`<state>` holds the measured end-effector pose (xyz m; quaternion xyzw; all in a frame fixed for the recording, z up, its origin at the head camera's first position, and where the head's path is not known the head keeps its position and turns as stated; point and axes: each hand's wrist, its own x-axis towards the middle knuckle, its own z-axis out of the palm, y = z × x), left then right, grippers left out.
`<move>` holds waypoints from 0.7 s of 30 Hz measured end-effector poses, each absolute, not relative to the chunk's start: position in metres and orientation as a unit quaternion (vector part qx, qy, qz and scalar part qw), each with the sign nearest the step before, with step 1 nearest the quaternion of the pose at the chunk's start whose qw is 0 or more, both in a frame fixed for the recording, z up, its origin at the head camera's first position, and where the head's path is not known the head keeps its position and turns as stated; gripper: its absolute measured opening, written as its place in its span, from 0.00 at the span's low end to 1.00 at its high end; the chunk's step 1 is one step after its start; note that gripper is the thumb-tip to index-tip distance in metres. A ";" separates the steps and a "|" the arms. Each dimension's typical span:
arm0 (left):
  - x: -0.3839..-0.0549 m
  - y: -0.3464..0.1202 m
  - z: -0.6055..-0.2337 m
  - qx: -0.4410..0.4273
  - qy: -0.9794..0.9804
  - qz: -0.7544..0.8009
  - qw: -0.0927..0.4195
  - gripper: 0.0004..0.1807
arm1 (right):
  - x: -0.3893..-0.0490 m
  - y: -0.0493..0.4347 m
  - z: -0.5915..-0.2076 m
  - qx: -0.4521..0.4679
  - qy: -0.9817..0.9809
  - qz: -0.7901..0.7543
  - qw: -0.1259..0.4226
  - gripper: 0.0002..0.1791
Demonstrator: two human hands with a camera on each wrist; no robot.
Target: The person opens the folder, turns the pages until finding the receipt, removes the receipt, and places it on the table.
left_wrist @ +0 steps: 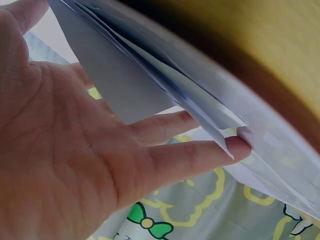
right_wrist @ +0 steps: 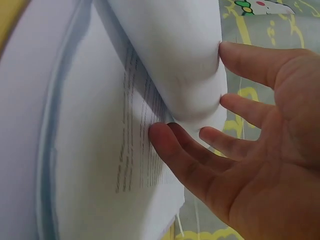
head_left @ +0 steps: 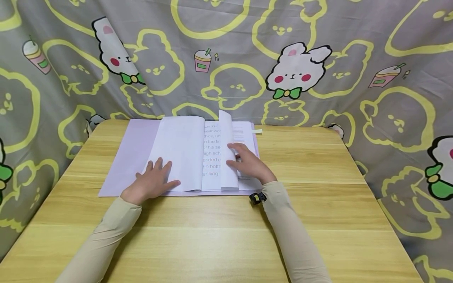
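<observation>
A lilac folder (head_left: 122, 157) lies open on the table with white sheets in it. My left hand (head_left: 152, 182) rests with fingers spread on the blank left page (head_left: 182, 153); in the left wrist view its fingertips (left_wrist: 240, 148) are at the sheets' edges. Toward the right, a page (head_left: 229, 165) stands raised and curled along its length. My right hand (head_left: 249, 163) touches this curled page, its fingers apart and loosely bent. In the right wrist view, one finger (right_wrist: 165, 142) extends over the small-print sheet (right_wrist: 135, 145) beneath. Large print (head_left: 211, 151) shows left of the curl.
The wooden table (head_left: 212, 236) extends in front of the folder and to both sides. A pale yellow tab (head_left: 257, 131) sticks out at the folder's right edge. A grey patterned curtain (head_left: 233, 47) hangs behind and around the table. A black wrist device (head_left: 257, 198) sits at the right cuff.
</observation>
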<state>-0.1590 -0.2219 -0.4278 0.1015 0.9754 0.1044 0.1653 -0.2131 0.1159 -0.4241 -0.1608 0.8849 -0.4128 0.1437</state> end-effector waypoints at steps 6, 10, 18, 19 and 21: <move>-0.159 -0.222 -0.427 0.104 0.975 0.104 0.166 0.51 | -0.210 0.109 -0.423 -0.164 0.891 -0.401 0.135 0.38; -0.159 -0.223 -0.425 0.107 0.974 0.106 0.167 0.51 | -0.209 0.105 -0.422 -0.171 0.893 -0.396 0.130 0.39; -0.161 -0.226 -0.424 0.110 0.973 0.109 0.171 0.50 | -0.207 0.099 -0.425 -0.175 0.896 -0.388 0.127 0.39; -0.161 -0.226 -0.424 0.110 0.973 0.109 0.171 0.50 | -0.207 0.099 -0.426 -0.173 0.896 -0.388 0.128 0.39; -0.161 -0.226 -0.424 0.109 0.973 0.110 0.172 0.50 | -0.207 0.098 -0.427 -0.172 0.897 -0.387 0.128 0.38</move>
